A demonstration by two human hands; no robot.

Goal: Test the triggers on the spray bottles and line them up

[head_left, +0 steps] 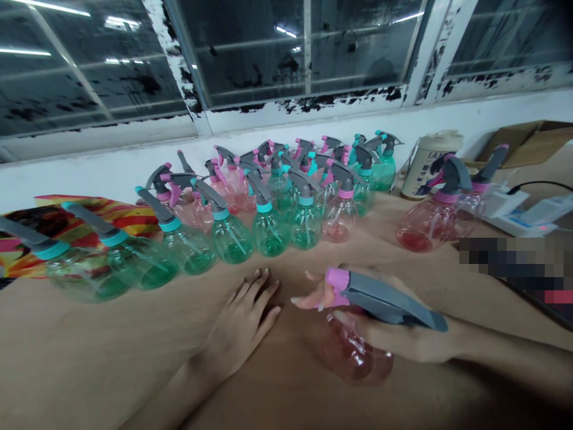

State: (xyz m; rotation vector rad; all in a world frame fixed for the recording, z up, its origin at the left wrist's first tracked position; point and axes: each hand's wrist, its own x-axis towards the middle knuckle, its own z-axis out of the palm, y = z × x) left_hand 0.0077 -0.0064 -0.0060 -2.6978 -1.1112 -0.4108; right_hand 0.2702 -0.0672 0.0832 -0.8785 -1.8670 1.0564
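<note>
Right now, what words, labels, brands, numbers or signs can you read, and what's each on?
"IAM": on the cream lidded tumbler; the dark markings below are too blurred to read.
White plastic device: its blue marking is too small to read.
Pink-collared spray bottle in the right hand: no readable text.

Ten spray bottles (270,236) countable, more crowded behind
Six teal-collared bottles (230,239) front the row, one pink-collared bottle (339,224) ends it; two more pink-collared stand right, one held bottle (360,361) besides. One tumbler (425,164), one cardboard box (528,143). The rear cluster (286,164) overlaps too much to count.
</note>
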